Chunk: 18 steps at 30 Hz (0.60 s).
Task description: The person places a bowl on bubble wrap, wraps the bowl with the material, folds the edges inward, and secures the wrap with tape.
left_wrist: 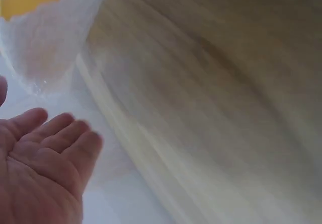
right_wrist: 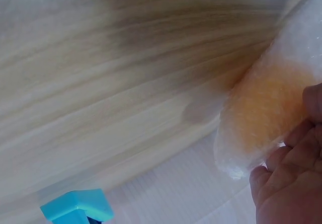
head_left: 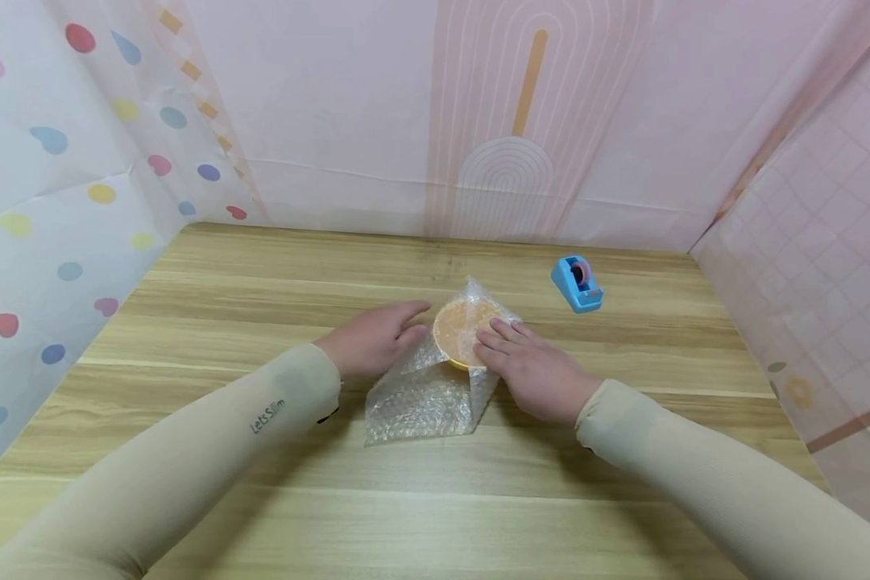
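A round yellow-orange thing with a rim (head_left: 459,365) sits on the table, mostly covered by bubble wrap (head_left: 424,403). One flap of the wrap spreads out toward the front left. My right hand (head_left: 532,366) lies with extended fingers over the right side of the wrapped thing, pressing the wrap against it. Close by on the left, my left hand (head_left: 373,338) holds nothing, its fingers extended beside the wrap. In the left wrist view that palm (left_wrist: 40,168) faces the camera, apart from the wrap. The right wrist view shows orange through the bubble wrap (right_wrist: 269,108).
A blue tape dispenser (head_left: 578,286) with a pink-edged roll stands behind and right of the wrapped thing. The wood-grain table (head_left: 435,507) is bordered by patterned cloth walls (head_left: 333,121) at the back and both sides.
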{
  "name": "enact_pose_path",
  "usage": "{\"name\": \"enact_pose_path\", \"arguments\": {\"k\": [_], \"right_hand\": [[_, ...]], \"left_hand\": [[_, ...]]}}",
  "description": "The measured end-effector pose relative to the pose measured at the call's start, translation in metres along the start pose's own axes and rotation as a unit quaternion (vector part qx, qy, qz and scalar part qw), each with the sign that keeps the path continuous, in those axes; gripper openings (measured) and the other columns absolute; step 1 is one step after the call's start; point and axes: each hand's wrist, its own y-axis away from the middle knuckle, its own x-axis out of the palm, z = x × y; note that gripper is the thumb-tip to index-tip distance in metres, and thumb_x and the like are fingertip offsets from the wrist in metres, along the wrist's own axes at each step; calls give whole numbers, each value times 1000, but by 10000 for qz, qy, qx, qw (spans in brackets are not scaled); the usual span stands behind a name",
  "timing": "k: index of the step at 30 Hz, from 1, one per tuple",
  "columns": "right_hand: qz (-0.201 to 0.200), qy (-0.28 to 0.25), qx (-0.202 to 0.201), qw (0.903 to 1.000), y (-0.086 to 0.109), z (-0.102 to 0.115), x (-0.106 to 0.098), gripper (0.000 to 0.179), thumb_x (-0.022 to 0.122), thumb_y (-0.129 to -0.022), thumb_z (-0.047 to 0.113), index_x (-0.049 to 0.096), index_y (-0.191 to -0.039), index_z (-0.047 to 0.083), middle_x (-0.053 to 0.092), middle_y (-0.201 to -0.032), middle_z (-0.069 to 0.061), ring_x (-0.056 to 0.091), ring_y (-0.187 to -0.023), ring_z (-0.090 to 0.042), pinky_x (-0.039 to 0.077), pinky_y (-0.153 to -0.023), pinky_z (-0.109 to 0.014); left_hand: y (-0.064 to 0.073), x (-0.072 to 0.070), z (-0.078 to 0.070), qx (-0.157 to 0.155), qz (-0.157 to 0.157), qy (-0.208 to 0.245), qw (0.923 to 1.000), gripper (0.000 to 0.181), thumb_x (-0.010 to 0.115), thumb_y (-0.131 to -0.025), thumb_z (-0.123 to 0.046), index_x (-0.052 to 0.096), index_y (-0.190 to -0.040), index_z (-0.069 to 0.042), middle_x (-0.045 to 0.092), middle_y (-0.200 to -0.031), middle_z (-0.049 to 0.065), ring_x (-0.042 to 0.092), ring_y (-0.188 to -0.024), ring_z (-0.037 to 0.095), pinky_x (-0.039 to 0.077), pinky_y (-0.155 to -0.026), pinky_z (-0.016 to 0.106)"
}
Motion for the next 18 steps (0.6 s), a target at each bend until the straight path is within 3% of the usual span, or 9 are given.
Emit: {"name": "enact_pose_path", "arguments": {"k": [7, 15, 18], "right_hand": [[131, -43, 65, 9999, 0, 2, -2, 50, 39, -110, 6, 46, -159, 6, 42, -167, -11, 26, -161, -35, 20, -134, -52], [60, -17, 108, 9999, -1, 2, -2, 50, 38, -109, 4, 47, -158, 5, 42, -167, -14, 27, -161, -36, 21, -134, -53], [25, 25, 131, 9999, -1, 3, -2, 51, 38, -107, 2, 47, -157, 3, 42, -167, -15, 27, -161, -38, 21, -134, -53]], "left_hand": [[4, -3, 16, -403, 421, 102, 9982, 61, 42, -113, -43, 39, -162, -6, 60, -151, 16, 57, -141, 34, 42, -124, 54], [8, -8, 19, -616, 930, 212, 9935, 66, 41, -111, -54, 46, -158, -7, 56, -155, 16, 58, -139, 34, 45, -120, 56], [10, -10, 20, -780, 1232, 634, 9873, 69, 40, -111, -56, 42, -159, -8, 60, -148, 16, 66, -126, 30, 56, -108, 51]]}}
